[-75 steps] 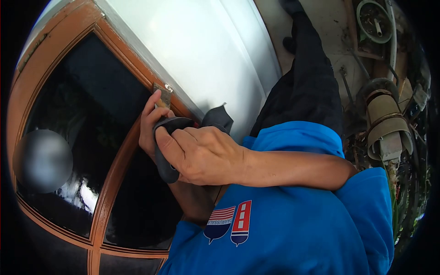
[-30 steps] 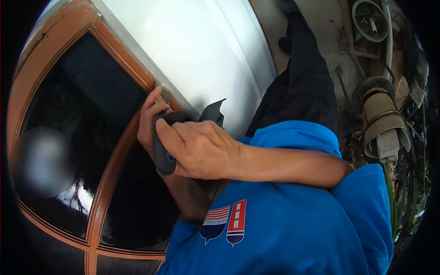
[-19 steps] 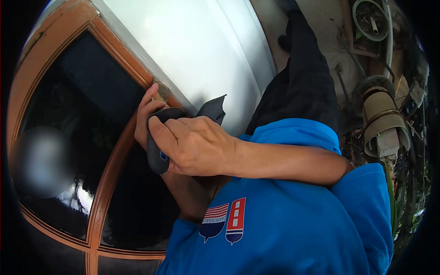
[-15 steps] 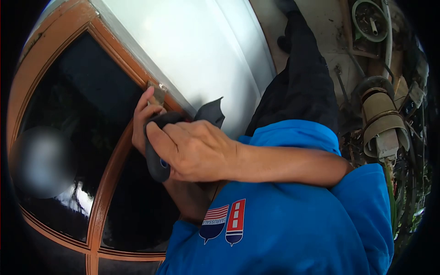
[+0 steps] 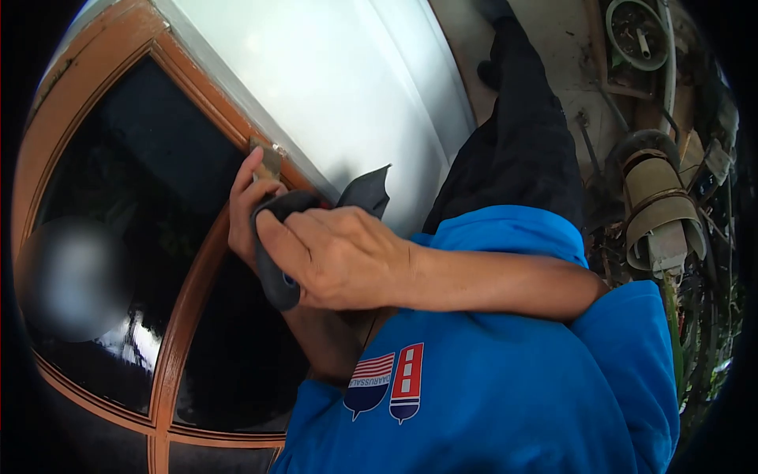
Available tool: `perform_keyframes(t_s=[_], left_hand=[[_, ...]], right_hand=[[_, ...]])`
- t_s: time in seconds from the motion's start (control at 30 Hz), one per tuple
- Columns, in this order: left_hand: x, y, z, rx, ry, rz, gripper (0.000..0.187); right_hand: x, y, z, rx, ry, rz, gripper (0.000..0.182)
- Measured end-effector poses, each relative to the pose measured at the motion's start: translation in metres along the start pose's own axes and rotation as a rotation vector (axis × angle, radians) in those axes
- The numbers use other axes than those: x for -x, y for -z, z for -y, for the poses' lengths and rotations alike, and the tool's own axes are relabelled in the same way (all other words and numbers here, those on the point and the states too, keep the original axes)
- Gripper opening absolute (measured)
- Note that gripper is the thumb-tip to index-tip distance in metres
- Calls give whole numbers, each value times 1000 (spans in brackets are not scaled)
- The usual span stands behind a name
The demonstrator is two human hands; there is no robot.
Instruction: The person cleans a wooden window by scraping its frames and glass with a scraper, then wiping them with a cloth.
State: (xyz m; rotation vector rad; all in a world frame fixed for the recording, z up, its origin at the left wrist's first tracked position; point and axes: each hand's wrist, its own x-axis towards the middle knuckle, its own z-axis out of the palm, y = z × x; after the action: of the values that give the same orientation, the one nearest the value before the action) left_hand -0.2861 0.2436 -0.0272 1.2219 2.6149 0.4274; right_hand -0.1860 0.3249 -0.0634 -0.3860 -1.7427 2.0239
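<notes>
My right hand [image 5: 339, 257] is closed around a dark grey, flexible-looking piece [image 5: 367, 192], whose pointed corner sticks out above the knuckles and whose rounded end hangs below the fingers. Behind it, my left hand [image 5: 246, 197] is partly hidden, its bent fingers against a small flat brownish piece [image 5: 268, 162]. That piece meets the edge of the orange-brown wooden frame [image 5: 207, 87]. How the flat piece joins the dark one is hidden by my hands.
Dark glass panes [image 5: 134, 158] fill the wooden frame at left. A white surface [image 5: 316, 79] runs beside it. At right are a beige cylindrical object [image 5: 654, 193], a round green-rimmed pot [image 5: 612, 35] and plants. My dark-trousered legs [image 5: 513, 134] extend toward the top.
My right hand and the dark piece have shifted slightly to the right. The small flat piece has moved a little up and left against the frame.
</notes>
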Motion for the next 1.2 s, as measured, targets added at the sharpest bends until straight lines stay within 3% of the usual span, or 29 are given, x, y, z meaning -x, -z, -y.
perform_keyframes(t_s=[0.03, 0.13, 0.27, 0.4, 0.57, 0.63, 0.73, 0.83, 0.9, 0.97, 1.2], left_hand=[[2, -3, 6, 106, 49, -7, 14], [8, -3, 12, 49, 39, 25, 11], [7, -11, 4, -99, -109, -59, 12], [11, -12, 0, -207, -139, -57, 19], [13, -16, 4, -205, -96, -64, 27], [18, -18, 7, -135, 8, -100, 23], [24, -24, 14, -4, 57, -118, 25], [20, -31, 5, -40, -40, -125, 28], [21, -37, 0, -81, -157, -94, 37], [25, -48, -10, -67, -132, -132, 41], [32, -58, -11, -53, -140, -215, 41]], right_hand=[[0, -3, -6, -3, -2, -8, 58], [2, 0, -7, 15, 21, -28, 57], [14, 14, -8, -27, 36, -7, 51], [27, 17, -10, 8, 45, 8, 49], [26, 16, -14, 23, 34, -4, 54], [25, 17, -18, 3, 33, -23, 54], [26, 20, -29, -93, -18, -104, 54], [21, 35, -39, -224, -138, -136, 44], [17, 45, -44, -296, -215, -103, 42], [13, 55, -44, -342, -301, -49, 41], [25, 50, -50, -260, -146, -86, 45]])
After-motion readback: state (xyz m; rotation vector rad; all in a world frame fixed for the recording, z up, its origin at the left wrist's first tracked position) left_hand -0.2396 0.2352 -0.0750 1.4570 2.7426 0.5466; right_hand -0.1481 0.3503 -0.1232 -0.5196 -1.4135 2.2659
